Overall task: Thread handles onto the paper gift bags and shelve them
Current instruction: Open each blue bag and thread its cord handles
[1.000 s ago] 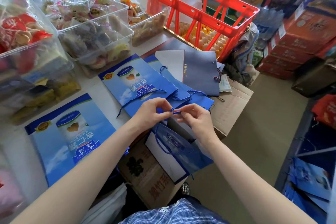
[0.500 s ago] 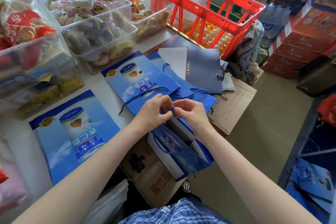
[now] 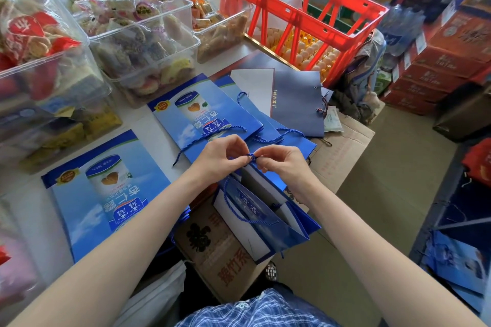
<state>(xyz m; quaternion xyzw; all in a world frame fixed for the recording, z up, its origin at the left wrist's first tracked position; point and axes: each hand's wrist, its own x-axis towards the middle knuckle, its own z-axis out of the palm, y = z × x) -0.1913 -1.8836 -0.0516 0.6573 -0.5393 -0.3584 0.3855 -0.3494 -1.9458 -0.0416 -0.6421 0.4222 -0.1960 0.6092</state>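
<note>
Cord (image 3: 251,158) end pinched by fingertips of left hand (image 3: 218,158) and right hand (image 3: 283,163) above open bag (image 3: 265,220) at tabletop's near edge. Cord judged limp, light; bag thin, easily creased; best held at rim.

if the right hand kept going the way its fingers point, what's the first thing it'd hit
Probably the left hand: the right hand points its fingertips at it across the blue cord both pinch. Depth is hard to judge.

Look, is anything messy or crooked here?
A bit. The grey bag lies askew across the flat blue bags, and one loose blue cord trails over them. Nothing looks spilled or torn.
</note>
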